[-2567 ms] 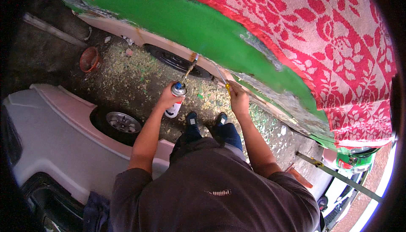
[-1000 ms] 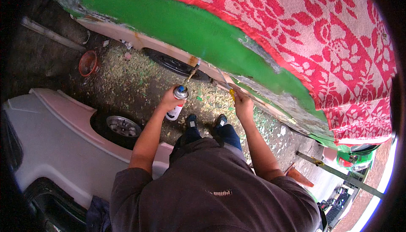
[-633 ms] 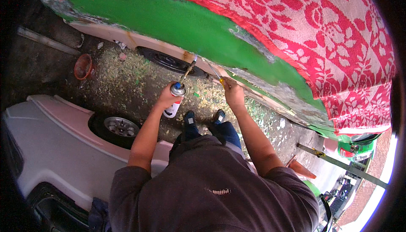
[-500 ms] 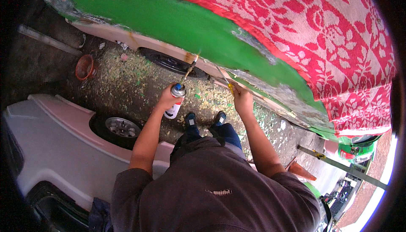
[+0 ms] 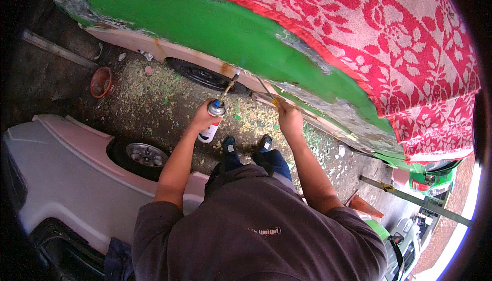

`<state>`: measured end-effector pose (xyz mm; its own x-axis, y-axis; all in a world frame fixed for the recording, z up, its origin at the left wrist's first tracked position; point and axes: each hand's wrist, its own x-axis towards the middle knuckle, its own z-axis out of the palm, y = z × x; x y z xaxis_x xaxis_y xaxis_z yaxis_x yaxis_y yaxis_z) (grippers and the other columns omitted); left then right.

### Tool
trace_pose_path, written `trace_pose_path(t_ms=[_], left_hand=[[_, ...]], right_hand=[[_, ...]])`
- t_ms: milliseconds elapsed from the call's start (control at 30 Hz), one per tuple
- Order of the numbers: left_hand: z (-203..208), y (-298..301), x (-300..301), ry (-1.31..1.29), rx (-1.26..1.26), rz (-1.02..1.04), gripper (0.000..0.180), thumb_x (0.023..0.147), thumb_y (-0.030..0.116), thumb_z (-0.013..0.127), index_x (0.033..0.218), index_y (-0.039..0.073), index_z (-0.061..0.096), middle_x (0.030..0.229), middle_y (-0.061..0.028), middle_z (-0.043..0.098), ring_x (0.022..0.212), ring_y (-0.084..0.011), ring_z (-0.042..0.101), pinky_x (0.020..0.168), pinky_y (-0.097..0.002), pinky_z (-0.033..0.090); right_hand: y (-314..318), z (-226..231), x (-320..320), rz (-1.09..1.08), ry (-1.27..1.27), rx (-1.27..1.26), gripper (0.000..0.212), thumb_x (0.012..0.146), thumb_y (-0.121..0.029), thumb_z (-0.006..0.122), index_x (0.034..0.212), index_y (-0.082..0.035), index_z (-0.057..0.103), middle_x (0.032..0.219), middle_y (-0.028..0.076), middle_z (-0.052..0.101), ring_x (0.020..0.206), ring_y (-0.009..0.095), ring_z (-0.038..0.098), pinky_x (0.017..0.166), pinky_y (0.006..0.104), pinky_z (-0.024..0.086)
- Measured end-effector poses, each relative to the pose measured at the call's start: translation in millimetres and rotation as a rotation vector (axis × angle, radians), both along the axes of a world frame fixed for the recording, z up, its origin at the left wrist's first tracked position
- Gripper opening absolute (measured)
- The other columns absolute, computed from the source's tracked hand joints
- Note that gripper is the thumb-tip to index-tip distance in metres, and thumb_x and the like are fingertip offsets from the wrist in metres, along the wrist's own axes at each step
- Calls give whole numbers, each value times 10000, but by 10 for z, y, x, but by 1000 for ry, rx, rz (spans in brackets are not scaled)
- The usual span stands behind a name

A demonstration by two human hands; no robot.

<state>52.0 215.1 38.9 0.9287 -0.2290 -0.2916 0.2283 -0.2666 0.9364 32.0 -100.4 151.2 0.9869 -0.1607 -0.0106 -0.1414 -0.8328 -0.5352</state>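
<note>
Left hand (image 5: 204,118): grip wrapped round a torch can (image 5: 207,133), tilted, its nozzle (image 5: 228,87) angled up toward the lower edge of a green car panel (image 5: 205,27). Pale glow at the nozzle tip, just beside that edge. Right hand (image 5: 290,119): grip closed on a yellow-handled tool (image 5: 275,101), slim blade pointing at the same edge; contact cannot be told.

Edges and room: flake-strewn floor (image 5: 154,94) runs as a strip between the green panel and a pale car (image 5: 77,163); the person stands in it. Can and tool well apart, floor showing between. Panel's upper edge runs under a red-and-white patterned cloth (image 5: 359,29).

Counts: hands, two. Torch can, one. Tool, one. Shoes (image 5: 229,143), two. Wheels bordering the strip (image 5: 147,154), two. Reddish bucket (image 5: 101,82), one, by the strip's far left end. Orange cone (image 5: 366,207), one, right of the person.
</note>
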Motion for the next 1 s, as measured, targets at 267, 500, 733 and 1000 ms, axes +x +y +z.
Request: trace_pose_path(t_ms=[267, 500, 733, 1000], left_hand=[[-3, 0, -28, 34, -25, 4, 682, 680, 25, 787, 1297, 43, 497, 1106, -72, 657, 1013, -180, 639, 918, -344, 500], [107, -17, -87, -28, 5, 8, 654, 640, 96, 836, 1220, 48, 537, 1104, -113, 671, 1025, -239, 655, 905, -382, 508], [125, -5, -36, -19, 11, 17, 686, 639, 101, 851, 1243, 50, 530, 1110, -115, 670, 1046, -231, 649, 911, -380, 507], [93, 105, 1, 44, -28, 65, 717, 644, 122, 852, 1270, 26, 517, 1129, -118, 664, 1059, -227, 644, 924, -369, 506]], right_hand=[[15, 103, 33, -33, 125, -46, 245, 939, -298, 571, 1153, -243, 677, 871, 236, 677, 794, 453, 654, 696, 547, 532], [81, 42, 91, -38, 56, 3, 239, 937, -235, 603, 1134, -160, 715, 898, 234, 680, 835, 413, 663, 737, 477, 531], [165, -201, 213, 54, -104, 82, 224, 927, -227, 592, 1105, -141, 696, 926, 217, 678, 837, 451, 648, 729, 520, 526], [130, -115, 258, 42, -40, 31, 213, 922, -182, 618, 1110, -141, 708, 951, 212, 681, 835, 449, 653, 729, 507, 532]])
